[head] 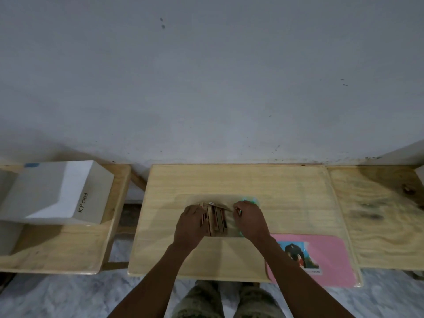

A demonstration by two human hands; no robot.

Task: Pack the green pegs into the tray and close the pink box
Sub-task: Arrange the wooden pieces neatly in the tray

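A small tray point(217, 220) with upright wooden slats sits at the middle of the light wooden table point(275, 184). My left hand point(190, 223) rests on the tray's left side, fingers lying over the slats. At the tray's right edge my right hand point(250, 221) has its fingers curled, pinching a green peg point(239, 211). More green pegs point(249, 199) show blurred just beyond that hand, mostly hidden by it. The pink box point(325, 258), with a picture label on top, lies flat at the table's front right corner, partly under my right forearm.
A white box point(57, 193) marked KP003 stands on a separate wooden table to the left. Another wooden surface point(385, 216) adjoins on the right. A grey wall runs along the back edge. My knees show below the front edge.
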